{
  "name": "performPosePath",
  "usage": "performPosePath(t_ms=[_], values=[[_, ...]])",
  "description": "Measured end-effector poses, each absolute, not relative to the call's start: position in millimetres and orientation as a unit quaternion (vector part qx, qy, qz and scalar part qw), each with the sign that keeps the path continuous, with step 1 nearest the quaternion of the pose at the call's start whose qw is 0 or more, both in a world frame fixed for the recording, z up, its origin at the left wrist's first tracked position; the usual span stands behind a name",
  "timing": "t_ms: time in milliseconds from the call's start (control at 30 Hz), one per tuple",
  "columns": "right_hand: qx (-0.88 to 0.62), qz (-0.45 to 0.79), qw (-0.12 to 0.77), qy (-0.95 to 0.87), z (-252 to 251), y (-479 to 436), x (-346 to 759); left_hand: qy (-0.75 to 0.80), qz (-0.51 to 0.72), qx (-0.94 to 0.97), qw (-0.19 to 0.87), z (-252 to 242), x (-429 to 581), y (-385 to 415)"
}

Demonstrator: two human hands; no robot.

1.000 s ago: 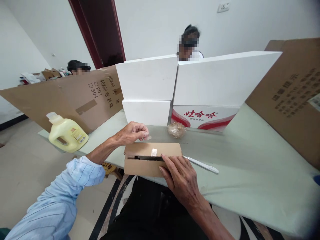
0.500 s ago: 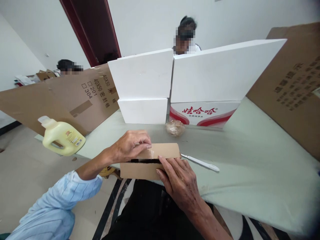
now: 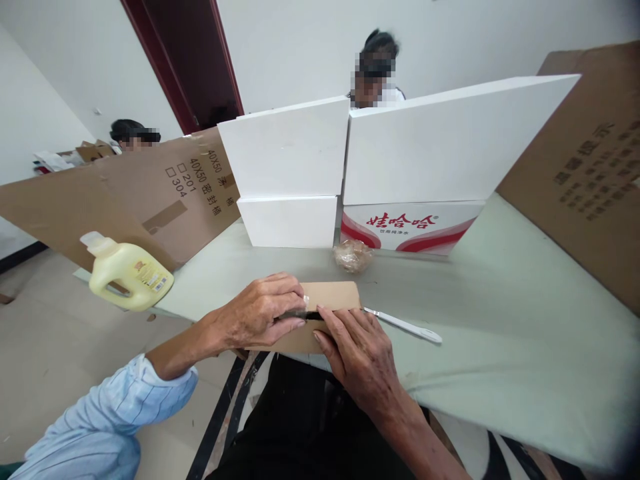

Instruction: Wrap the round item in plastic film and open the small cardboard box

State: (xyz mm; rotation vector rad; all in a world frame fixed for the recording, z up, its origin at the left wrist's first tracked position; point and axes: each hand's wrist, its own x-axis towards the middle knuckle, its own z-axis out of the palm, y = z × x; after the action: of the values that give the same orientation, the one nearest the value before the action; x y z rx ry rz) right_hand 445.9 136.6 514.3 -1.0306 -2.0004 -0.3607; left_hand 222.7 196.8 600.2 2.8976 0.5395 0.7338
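A small brown cardboard box point(image 3: 336, 295) lies at the near edge of the table, with a dark gap between its two top flaps. My left hand point(image 3: 265, 310) reaches over the box's left part, fingers and thumb closed on the flaps from both sides of the gap. A bit of clear tape point(image 3: 306, 301) shows by its fingertips. My right hand point(image 3: 357, 343) grips the right end of the box, fingers on the far flap and thumb on the near one. Just right of the box rests a white-handled scalpel-like knife point(image 3: 405, 325).
Behind the box sits a crumpled ball of clear tape point(image 3: 353, 256). White boxes point(image 3: 295, 150) stand stacked across the table's back. A yellow jug point(image 3: 130, 277) stands on the left, with large cardboard sheets point(image 3: 200, 220) on both sides. Two people sit beyond.
My left hand has moved down and nearer me, from above the far flap to across the gap, fingers closing on both flaps. My right hand stays on the box's right end.
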Motion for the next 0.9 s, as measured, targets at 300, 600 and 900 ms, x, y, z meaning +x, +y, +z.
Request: performPosePath(t_ms=[300,600,900], values=[[-0.404,-0.15,0.424,-0.797,513.4,136.5,445.0,0.179,0.246,0.951,0.059,602.2,224.6,197.0],[-0.409,-0.143,0.421,-0.797,514.9,135.6,445.3,0.27,0.35,0.887,0.133,609.6,224.6,199.4],[-0.409,-0.144,0.422,-0.796,514.4,137.1,445.5,0.188,0.269,0.943,-0.061,590.4,230.8,191.8]])
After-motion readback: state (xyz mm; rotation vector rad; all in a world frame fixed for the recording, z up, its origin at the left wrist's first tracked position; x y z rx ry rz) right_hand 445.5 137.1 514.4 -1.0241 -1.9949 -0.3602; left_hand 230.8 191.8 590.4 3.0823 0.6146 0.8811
